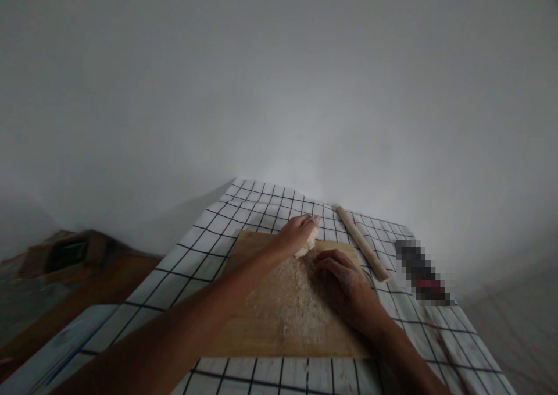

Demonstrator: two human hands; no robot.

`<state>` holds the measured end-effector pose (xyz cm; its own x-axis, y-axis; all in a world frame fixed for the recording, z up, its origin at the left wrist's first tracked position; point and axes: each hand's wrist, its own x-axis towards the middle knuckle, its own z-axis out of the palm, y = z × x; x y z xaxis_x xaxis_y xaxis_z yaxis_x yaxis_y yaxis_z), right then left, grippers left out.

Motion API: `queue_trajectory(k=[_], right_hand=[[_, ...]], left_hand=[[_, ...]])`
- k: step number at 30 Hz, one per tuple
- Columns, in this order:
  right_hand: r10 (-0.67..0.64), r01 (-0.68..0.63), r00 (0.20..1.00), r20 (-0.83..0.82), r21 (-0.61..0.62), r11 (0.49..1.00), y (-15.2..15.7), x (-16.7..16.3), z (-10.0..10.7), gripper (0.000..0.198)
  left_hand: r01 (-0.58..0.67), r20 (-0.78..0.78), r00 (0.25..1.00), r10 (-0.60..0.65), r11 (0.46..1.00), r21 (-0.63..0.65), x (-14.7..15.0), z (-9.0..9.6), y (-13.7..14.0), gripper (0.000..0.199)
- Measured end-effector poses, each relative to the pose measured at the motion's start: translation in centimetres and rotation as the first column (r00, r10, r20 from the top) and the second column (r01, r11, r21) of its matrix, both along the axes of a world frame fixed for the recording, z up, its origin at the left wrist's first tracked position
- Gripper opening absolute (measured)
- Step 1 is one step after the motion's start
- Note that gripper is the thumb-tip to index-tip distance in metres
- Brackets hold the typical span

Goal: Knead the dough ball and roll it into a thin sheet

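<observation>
A pale lump of dough (307, 245) is at the far edge of a wooden board (257, 325). My left hand (300, 232) is wrapped over the dough from above and hides much of it. Closer to me and to the right, my right hand (342, 276) rests low over the board with its fingers curled inward; whatever may be under them is hidden. Loose flour (296, 302) is scattered across the middle of the board, between my two forearms.
A wooden rolling pin (361, 244) lies right of the board on a white checked tablecloth (192, 261). Farther right is a blurred-out dark object (422, 273). A plain wall (279, 92) rises behind the table. On the left, lower down, sits a cardboard box (65, 255).
</observation>
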<state>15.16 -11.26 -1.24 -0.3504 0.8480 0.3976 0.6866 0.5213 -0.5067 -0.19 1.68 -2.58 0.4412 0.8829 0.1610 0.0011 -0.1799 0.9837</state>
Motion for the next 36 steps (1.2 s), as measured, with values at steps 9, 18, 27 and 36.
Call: queue_trajectory(k=[9, 18, 27, 36], right_hand=[[-0.014, 0.014, 1.000, 0.018, 0.012, 1.000, 0.04, -0.16, 0.04, 0.027], [-0.055, 0.053, 0.996, -0.066, -0.040, 0.998, -0.24, 0.72, -0.02, 0.030], [-0.053, 0.053, 0.999, -0.011, 0.003, 0.999, -0.14, 0.64, -0.16, 0.028], [0.006, -0.019, 0.990, -0.143, -0.091, 0.996, -0.65, 0.62, 0.78, 0.030]], left_hand=[[0.002, 0.002, 1.000, -0.002, 1.000, 0.003, -0.06, 0.01, 0.00, 0.045], [0.000, 0.008, 1.000, 0.000, 1.000, 0.011, 0.09, -0.05, 0.18, 0.045], [0.017, 0.008, 1.000, -0.017, 1.000, -0.026, 0.15, -0.17, -0.06, 0.047], [0.030, -0.012, 0.999, -0.030, 0.999, -0.030, -0.07, 0.35, -0.25, 0.047]])
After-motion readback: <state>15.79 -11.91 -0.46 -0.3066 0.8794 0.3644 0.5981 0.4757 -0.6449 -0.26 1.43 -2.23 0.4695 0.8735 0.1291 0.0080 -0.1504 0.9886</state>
